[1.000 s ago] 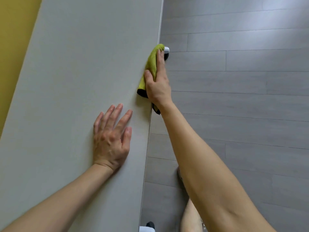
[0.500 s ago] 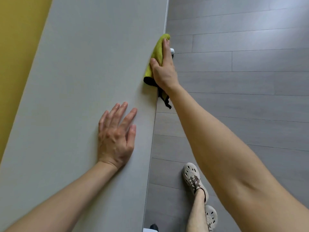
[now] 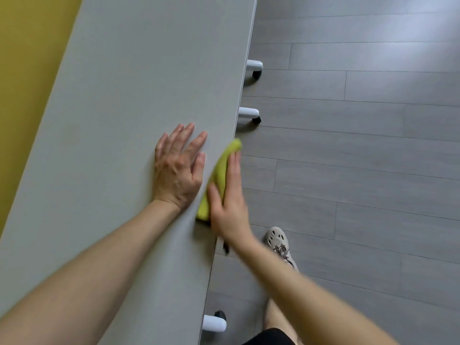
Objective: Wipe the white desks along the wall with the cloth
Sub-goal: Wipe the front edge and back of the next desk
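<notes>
Right hand has the yellow-green cloth folded over the front edge of the white table, at 3 o'clock from the left hand and just beside it. Right fingers are straight and flat along the cloth with the thumb on the tabletop side: pressing, not a closed grip. My guess is this is to catch the edge strip as well as the top. The left hand lies palm-down with its fingers spread, holding nothing, probably a brace while leaning in. White caster legs stick out from under the table at 12 o'clock from the cloth. A pale perforated shoe is on the grey plank floor at 5 o'clock. Yellow wall behind. No brand, label or text readable anywhere.
</notes>
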